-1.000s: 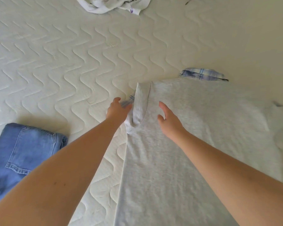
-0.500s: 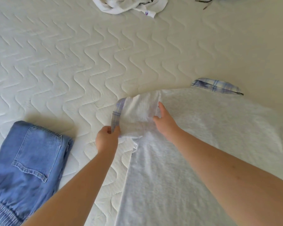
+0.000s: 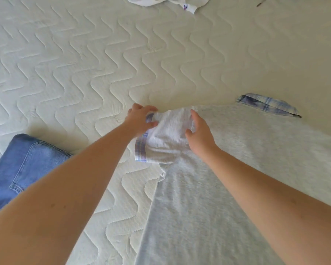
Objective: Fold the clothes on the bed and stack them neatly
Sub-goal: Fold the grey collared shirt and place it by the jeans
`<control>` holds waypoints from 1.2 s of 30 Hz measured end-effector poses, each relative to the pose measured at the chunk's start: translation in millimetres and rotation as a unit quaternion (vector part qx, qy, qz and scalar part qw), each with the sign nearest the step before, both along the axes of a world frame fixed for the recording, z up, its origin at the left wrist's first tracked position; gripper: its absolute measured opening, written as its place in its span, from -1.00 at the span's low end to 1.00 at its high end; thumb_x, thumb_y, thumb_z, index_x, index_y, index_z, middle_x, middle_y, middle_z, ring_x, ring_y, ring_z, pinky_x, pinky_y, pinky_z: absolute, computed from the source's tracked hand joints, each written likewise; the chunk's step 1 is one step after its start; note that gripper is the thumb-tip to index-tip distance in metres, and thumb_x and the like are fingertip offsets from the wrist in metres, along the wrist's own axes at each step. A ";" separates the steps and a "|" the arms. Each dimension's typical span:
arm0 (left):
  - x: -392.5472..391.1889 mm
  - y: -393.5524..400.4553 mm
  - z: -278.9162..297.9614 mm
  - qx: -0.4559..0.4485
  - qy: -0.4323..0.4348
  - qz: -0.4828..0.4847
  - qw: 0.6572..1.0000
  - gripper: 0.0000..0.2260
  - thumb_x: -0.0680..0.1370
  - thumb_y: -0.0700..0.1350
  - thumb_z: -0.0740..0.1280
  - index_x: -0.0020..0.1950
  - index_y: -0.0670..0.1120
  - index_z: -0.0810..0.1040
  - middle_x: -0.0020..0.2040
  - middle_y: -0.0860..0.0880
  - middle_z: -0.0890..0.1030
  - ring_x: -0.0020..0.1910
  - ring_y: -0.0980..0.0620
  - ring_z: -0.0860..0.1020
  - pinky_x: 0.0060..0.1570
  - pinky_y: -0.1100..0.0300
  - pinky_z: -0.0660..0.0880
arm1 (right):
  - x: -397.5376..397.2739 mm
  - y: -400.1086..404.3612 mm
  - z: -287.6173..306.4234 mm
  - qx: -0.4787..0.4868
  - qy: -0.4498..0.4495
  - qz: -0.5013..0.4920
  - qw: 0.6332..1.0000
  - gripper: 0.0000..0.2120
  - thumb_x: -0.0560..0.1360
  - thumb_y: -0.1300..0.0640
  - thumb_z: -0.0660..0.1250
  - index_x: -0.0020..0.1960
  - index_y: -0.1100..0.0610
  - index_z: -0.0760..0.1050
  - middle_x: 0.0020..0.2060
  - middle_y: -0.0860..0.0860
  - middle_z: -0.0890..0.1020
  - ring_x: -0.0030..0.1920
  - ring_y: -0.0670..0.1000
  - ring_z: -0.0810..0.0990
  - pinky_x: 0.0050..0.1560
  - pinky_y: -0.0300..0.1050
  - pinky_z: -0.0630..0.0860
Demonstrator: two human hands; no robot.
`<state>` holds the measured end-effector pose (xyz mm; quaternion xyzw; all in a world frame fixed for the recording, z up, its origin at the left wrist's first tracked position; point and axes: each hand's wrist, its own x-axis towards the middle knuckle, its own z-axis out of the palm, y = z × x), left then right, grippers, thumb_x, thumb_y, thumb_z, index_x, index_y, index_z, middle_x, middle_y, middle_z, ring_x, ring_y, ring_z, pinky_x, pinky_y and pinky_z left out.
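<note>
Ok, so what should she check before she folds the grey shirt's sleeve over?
1. Left hand grips the sleeve at its checked cuff: ok.
2. Right hand holds the sleeve's other side: ok.
3. Grey shirt lies flat on the bed: ok.
4. Sleeve is smooth: not ok, bunched up.
5. Jeans already folded: ok.
6. White top folded: not ok, crumpled.

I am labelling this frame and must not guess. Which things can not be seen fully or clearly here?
- White garment, head view: cut off by the top edge.
- Jeans: cut off by the left edge, partly behind the left forearm.
- Grey shirt: runs off the right and bottom edges; the right forearm covers part.
- Dark thing at the top edge: too small to identify.
</note>
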<state>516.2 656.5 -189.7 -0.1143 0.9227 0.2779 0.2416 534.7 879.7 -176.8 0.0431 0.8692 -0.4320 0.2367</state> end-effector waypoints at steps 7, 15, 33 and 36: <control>-6.6 -13.5 46.3 0.190 -0.007 -0.019 0.982 -0.68 0.45 0.17 0.41 -0.24 -0.05 0.45 -0.38 0.21 0.47 -0.40 0.21 0.41 -0.35 0.36 0.35 | -2.0 0.8 -2.3 -0.005 0.041 -0.021 0.999 -0.40 0.61 0.24 0.21 0.58 0.01 0.08 0.51 0.00 0.26 0.49 0.00 0.25 0.46 0.01 0.29; 10.4 -20.2 14.8 0.049 -0.032 0.253 0.966 -0.52 0.50 0.39 0.23 -0.16 -0.05 0.47 -0.29 -0.03 0.56 -0.36 -0.02 0.55 -0.27 0.16 0.47 | -2.4 5.6 -5.1 -0.016 0.038 -0.078 0.996 -0.43 0.65 0.21 0.13 0.60 0.00 0.03 0.56 -0.06 0.17 0.53 -0.02 0.19 0.49 -0.09 0.22; 57.2 19.8 46.6 0.113 0.091 0.176 0.973 -0.78 0.62 0.07 0.25 -0.05 -0.04 0.58 -0.20 -0.02 0.63 -0.19 0.04 0.58 -0.23 0.13 0.49 | -23.0 17.6 -13.5 -0.017 -0.066 -0.222 0.973 -0.51 0.66 0.14 0.05 0.58 0.09 0.12 0.52 0.08 0.26 0.49 0.09 0.28 0.41 -0.03 0.27; 58.6 41.1 78.8 0.091 0.117 0.128 0.981 -0.77 0.62 0.06 0.24 -0.12 -0.04 0.53 -0.29 -0.01 0.59 -0.29 0.07 0.55 -0.37 0.26 0.41 | -31.2 34.3 -3.1 -0.126 -0.127 -0.253 0.951 -0.62 0.66 0.13 0.05 0.45 0.09 0.34 0.41 0.07 0.41 0.42 0.09 0.35 0.38 0.01 0.29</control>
